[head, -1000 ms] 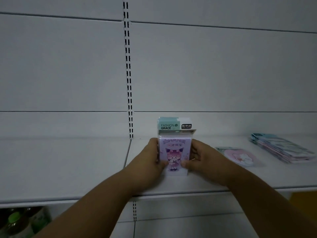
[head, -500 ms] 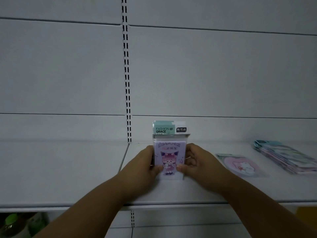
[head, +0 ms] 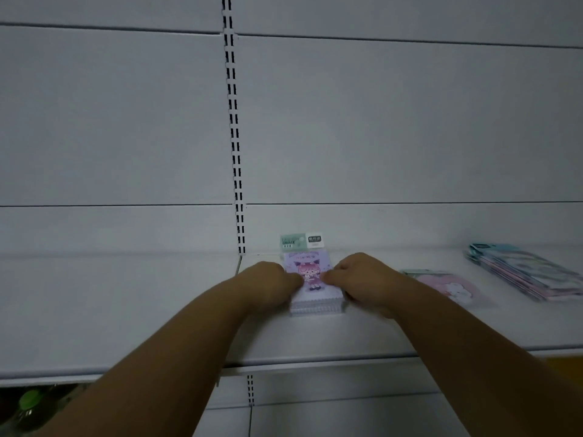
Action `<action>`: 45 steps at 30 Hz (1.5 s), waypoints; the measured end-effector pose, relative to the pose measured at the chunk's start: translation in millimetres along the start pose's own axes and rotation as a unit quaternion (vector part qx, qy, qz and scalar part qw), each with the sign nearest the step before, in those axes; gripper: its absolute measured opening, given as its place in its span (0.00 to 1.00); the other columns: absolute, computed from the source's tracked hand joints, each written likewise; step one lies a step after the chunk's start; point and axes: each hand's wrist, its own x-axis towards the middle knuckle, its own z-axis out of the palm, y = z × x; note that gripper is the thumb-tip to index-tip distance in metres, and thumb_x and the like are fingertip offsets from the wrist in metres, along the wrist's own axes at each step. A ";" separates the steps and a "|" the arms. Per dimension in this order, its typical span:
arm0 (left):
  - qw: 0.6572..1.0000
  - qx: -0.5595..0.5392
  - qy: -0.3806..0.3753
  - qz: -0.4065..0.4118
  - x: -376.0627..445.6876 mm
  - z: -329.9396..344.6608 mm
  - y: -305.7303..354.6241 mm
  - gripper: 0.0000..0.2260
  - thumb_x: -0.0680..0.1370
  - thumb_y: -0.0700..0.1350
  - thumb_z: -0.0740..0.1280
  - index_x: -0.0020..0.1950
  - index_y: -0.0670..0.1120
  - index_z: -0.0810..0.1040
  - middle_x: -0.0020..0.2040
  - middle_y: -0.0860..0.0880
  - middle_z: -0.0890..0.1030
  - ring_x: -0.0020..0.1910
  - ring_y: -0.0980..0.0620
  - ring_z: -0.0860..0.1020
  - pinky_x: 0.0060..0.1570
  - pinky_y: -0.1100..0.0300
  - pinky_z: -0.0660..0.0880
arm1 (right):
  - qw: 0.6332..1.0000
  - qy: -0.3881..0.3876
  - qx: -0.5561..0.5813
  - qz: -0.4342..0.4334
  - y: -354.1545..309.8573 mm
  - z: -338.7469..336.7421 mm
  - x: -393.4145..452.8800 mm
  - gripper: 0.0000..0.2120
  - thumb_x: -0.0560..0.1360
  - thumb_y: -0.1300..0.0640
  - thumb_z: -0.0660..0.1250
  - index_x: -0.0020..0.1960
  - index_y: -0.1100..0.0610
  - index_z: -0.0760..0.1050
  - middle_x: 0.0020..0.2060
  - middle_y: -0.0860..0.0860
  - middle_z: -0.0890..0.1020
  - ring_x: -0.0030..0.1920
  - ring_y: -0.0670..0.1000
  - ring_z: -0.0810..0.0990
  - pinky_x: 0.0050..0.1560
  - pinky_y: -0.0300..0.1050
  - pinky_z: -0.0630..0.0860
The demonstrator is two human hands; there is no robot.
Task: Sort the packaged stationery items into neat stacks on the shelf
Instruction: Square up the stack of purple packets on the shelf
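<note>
A stack of purple notepad packs (head: 315, 294) with a cartoon girl on top and a green header card lies flat on the white shelf (head: 315, 339), just right of the slotted upright. My left hand (head: 268, 287) grips its left side and my right hand (head: 366, 282) grips its right side, thumbs resting on the top pack. A single round pink pack (head: 448, 287) lies to the right. Further right sits a slanted stack of blue and pink packs (head: 527, 271).
The slotted upright (head: 235, 152) runs up the white back panel. The left shelf section (head: 110, 310) adjoins at the upright. Green-capped bottles (head: 30, 402) stand on the level below at the lower left. Something yellow (head: 564, 367) shows below the shelf edge at the right.
The purple stack has been tipped from a raised, forward-facing tilt down flat onto the shelf and pushed a little toward the back. Both hands stayed on its sides.
</note>
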 end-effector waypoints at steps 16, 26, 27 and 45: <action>0.979 0.084 0.165 0.083 -31.4 27.2 -34.0 0.14 0.74 0.61 0.67 0.46 0.51 0.77 0.43 0.52 0.78 0.42 0.54 0.77 0.41 0.59 0.74 | 0.963 0.061 -0.236 -0.113 31.5 9.6 -34.1 0.13 0.75 0.42 0.66 0.38 0.50 0.73 0.34 0.46 0.74 0.36 0.44 0.72 0.35 0.39 0.67; 0.976 0.072 0.186 0.081 -31.3 30.5 -37.9 0.12 0.76 0.57 0.68 0.43 0.49 0.78 0.40 0.52 0.79 0.41 0.53 0.75 0.41 0.60 0.69 | 0.970 0.080 -0.181 -0.144 34.2 10.4 -40.1 0.12 0.70 0.49 0.75 0.31 0.46 0.74 0.30 0.45 0.77 0.31 0.42 0.72 0.33 0.35 0.66; 0.977 0.072 0.184 0.080 -31.6 30.3 -38.1 0.12 0.76 0.57 0.68 0.42 0.49 0.79 0.40 0.51 0.80 0.40 0.53 0.76 0.40 0.60 0.68 | 0.970 0.082 -0.176 -0.144 34.6 10.1 -40.0 0.12 0.69 0.49 0.75 0.32 0.47 0.75 0.31 0.45 0.78 0.31 0.42 0.73 0.34 0.35 0.67; 0.982 0.073 0.143 0.095 -28.6 29.9 -41.3 0.09 0.78 0.55 0.65 0.40 0.53 0.73 0.37 0.55 0.76 0.39 0.55 0.74 0.38 0.60 0.69 | 0.964 0.070 -0.191 -0.169 40.6 6.4 -37.2 0.11 0.72 0.51 0.72 0.34 0.45 0.74 0.33 0.44 0.79 0.32 0.41 0.73 0.34 0.32 0.67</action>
